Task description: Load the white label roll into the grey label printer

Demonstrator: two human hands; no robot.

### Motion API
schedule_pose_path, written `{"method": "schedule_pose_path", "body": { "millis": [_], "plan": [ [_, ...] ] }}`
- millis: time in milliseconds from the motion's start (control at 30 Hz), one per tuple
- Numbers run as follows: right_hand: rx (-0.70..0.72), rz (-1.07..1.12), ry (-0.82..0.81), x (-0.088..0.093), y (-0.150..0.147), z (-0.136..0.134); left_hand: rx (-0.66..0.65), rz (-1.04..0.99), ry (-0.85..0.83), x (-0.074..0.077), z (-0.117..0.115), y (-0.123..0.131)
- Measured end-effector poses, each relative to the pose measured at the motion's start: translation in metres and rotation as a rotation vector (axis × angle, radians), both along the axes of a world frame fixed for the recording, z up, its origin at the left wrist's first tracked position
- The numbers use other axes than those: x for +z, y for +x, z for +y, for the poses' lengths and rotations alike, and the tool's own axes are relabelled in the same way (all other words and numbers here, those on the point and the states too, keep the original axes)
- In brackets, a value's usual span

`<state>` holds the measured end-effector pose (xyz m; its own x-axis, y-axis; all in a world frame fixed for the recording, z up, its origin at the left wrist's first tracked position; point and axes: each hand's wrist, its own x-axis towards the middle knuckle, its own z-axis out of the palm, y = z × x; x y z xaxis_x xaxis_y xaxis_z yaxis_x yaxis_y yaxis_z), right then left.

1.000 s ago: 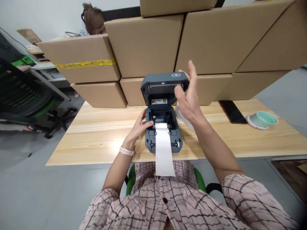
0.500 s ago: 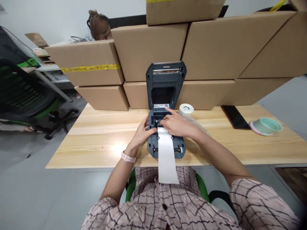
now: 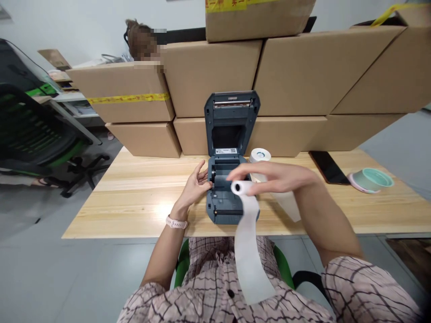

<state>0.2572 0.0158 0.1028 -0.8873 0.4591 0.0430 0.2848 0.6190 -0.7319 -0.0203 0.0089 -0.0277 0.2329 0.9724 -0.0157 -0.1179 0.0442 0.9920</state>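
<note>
A dark grey label printer (image 3: pixel 225 197) stands on the wooden table (image 3: pixel 141 197) with its lid (image 3: pixel 232 119) raised. My right hand (image 3: pixel 276 177) is closed on a small white paper roll (image 3: pixel 239 187), lifted just above the printer's open bay. A long white strip (image 3: pixel 247 251) hangs from the roll down onto my lap. My left hand (image 3: pixel 194 186) rests with spread fingers against the printer's left side. A second white roll (image 3: pixel 260 155) stands just right of the printer.
Stacked cardboard boxes (image 3: pixel 303 72) wall the table's far edge. A black phone (image 3: pixel 328 167) and a mint-green tape roll (image 3: pixel 372 179) lie at the right. An office chair (image 3: pixel 37 134) stands at the left. Another person's head (image 3: pixel 143 42) shows behind the boxes.
The printer lid swung fully open. My right hand came down from the lid into the bay, then lifted the paper roll out, and the strip now trails to my lap.
</note>
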Motion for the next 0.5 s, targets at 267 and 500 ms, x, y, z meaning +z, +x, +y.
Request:
{"method": "schedule_pose_path", "body": {
  "millis": [267,500],
  "plan": [
    [-0.427,0.816,0.032,-0.016,0.144,-0.054,0.021,0.003,-0.005,0.004,-0.003,0.005],
    [-0.916,0.720,-0.377,-0.118,0.186,-0.016,0.037,-0.010,-0.013,0.006,-0.004,0.006]
  ]
}}
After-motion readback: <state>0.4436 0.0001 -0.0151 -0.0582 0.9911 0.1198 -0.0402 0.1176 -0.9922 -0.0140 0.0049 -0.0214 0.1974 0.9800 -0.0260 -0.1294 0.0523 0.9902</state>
